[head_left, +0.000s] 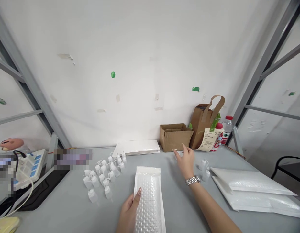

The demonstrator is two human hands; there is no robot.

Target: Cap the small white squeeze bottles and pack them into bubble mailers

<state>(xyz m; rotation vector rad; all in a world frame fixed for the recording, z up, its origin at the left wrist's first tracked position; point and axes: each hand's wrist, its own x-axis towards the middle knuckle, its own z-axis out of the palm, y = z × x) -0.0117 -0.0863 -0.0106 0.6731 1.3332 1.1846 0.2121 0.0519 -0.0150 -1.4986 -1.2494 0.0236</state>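
The left hand [129,210] rests on the near left edge of a white bubble mailer [148,197] that lies flat on the grey bench [67,207], thumb on top and fingers curled at its side, pinning it rather than lifting it. The right hand [187,161], a watch at its wrist, is stretched out past the mailer towards the back of the bench, its fingertips pinching what looks like a small white bottle [177,152] just in front of the cardboard box [174,136]; the item is too small to tell for sure. Two more such bottles [204,170] stand just right of that hand, and a whole cluster [103,176] stands left of the mailer. Filled mailers [251,191] lie stacked at the right, flat ones [137,147] at the back. The step in hand looks like fetching one bottle to pack; the next move would call for bringing it back to the mailer's mouth while the left hand opens it.
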